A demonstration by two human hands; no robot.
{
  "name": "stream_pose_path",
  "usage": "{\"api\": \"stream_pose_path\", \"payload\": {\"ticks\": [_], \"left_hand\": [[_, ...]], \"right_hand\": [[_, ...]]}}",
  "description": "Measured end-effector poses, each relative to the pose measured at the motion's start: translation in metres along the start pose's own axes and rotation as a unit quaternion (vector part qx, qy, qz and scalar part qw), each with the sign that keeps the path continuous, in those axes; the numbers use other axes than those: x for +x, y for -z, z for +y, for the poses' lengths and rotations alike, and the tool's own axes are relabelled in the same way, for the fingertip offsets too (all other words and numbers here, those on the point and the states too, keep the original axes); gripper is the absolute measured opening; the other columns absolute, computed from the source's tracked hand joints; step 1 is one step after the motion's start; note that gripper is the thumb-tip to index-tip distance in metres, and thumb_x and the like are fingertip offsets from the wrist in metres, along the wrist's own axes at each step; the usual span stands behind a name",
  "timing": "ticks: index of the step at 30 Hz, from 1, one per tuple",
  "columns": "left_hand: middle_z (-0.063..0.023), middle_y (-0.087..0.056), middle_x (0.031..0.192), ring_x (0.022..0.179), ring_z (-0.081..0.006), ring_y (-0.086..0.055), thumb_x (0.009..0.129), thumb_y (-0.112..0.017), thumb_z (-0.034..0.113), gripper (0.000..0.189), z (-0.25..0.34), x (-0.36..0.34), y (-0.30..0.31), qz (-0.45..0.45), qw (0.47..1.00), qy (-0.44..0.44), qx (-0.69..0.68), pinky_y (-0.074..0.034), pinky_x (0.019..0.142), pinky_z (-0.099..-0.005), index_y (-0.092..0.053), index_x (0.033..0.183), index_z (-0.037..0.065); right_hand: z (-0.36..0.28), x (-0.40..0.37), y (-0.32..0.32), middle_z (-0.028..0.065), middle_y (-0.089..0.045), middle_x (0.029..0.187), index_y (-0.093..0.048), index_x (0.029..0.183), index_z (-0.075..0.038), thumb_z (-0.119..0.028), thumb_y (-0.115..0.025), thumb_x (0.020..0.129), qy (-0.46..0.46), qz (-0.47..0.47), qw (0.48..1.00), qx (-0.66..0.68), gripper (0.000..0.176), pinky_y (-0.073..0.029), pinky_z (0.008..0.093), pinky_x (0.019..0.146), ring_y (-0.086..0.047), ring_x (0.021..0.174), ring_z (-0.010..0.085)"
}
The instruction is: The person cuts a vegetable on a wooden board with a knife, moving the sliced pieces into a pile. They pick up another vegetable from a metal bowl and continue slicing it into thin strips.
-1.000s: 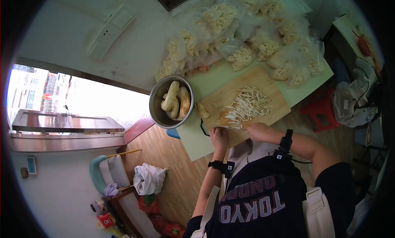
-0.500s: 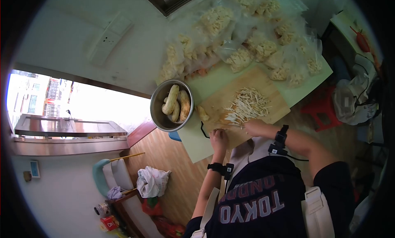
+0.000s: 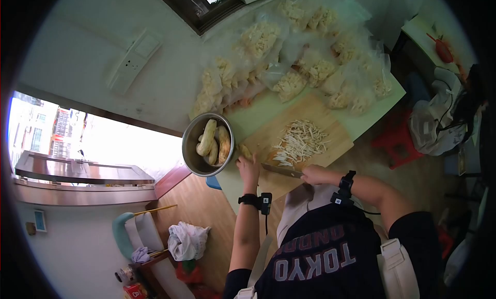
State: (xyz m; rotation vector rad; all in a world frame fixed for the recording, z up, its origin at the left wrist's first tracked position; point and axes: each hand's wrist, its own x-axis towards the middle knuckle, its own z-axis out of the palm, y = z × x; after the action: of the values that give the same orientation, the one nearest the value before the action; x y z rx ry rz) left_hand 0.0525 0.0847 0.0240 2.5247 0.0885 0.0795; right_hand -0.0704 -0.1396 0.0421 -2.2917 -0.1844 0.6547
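Note:
My right hand (image 3: 314, 173) grips the handle of a kitchen knife (image 3: 281, 170), its blade lying low over the near side of a wooden cutting board (image 3: 336, 131). My left hand (image 3: 249, 168) is at the board's left end, thumb and fingers apart around the near end of a yellowish vegetable piece (image 3: 245, 151); firm contact cannot be made out. Thin, pale cut strips (image 3: 301, 142) lie heaped mid-board. Left of my left hand, a round metal bowl (image 3: 187, 153) holds several long, pale, peeled-looking vegetables (image 3: 207, 138), some with brown patches.
Clear plastic bags (image 3: 315, 66) of pale pieces crowd the back of the light green table (image 3: 380, 110). A red stool (image 3: 395, 144) stands to the right. On the floor at left are a white bag (image 3: 187, 241) and a teal-backed chair (image 3: 123, 236).
My left hand has moved left and away from me, from the board's near edge to the vegetable piece. The knife blade now shows in my right hand. The view has shifted slightly.

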Motion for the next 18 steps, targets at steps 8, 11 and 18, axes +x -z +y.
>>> {"api": "stream_pose_path", "payload": {"ticks": [8, 11, 18], "left_hand": [[-0.0240, -0.050, 0.099, 0.091, -0.0383, -0.053, 0.073, -0.065, 0.022, 0.044, -0.032, 0.006, -0.008, 0.034, 0.999, -0.029, -0.003, -0.045, 0.075, -0.0429, -0.045, 0.105, 0.000], [-0.0184, -0.058, 0.088, 0.078, -0.0294, -0.060, 0.076, -0.061, 0.021, 0.036, -0.022, 0.001, 0.016, -0.035, 0.986, 0.054, -0.156, -0.048, 0.064, -0.0365, -0.049, 0.105, 0.003], [-0.0117, -0.063, 0.075, 0.063, -0.0190, -0.062, 0.088, -0.048, 0.030, 0.032, -0.006, -0.032, 0.020, -0.299, 0.842, 0.272, -0.356, -0.047, 0.049, -0.0263, -0.050, 0.103, 0.001]], "right_hand": [[0.048, -0.009, 0.020, 0.0166, -0.055, 0.052, -0.058, 0.068, 0.005, -0.026, -0.051, 0.081, -0.123, 0.064, 0.990, 0.029, 0.034, -0.047, 0.0389, 0.052, -0.058, 0.048, 0.0284], [0.048, -0.018, 0.029, 0.0179, -0.058, 0.058, -0.058, 0.072, 0.003, -0.025, -0.050, 0.081, -0.137, 0.084, 0.986, 0.035, 0.031, -0.047, 0.0406, 0.055, -0.060, 0.054, 0.0300], [0.015, -0.031, 0.042, 0.0195, -0.061, 0.077, -0.059, 0.078, 0.001, -0.024, -0.050, 0.080, -0.074, 0.070, 0.991, -0.088, 0.026, -0.047, 0.0451, 0.066, -0.060, 0.075, 0.0347]]}}
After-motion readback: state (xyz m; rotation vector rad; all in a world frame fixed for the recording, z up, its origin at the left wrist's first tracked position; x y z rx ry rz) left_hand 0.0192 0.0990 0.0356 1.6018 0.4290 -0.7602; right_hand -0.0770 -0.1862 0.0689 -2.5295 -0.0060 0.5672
